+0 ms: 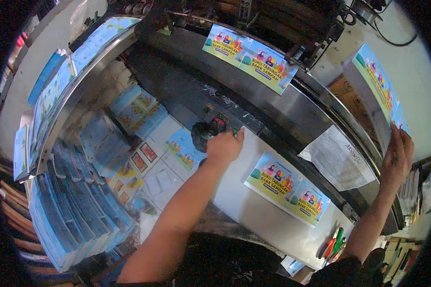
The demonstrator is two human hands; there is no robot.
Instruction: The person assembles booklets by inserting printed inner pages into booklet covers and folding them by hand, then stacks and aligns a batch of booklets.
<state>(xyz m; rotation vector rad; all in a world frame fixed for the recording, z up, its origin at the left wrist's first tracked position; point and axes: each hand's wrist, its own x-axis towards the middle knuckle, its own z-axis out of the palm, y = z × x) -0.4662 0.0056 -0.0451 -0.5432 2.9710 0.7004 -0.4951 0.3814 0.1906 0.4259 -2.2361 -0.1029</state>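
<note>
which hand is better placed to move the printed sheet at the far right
Probably the right hand: it is at the lower end of that printed sheet, while the left hand is well away, beside a black object.

The printed sheets [287, 189] are blue and yellow-green.
</note>
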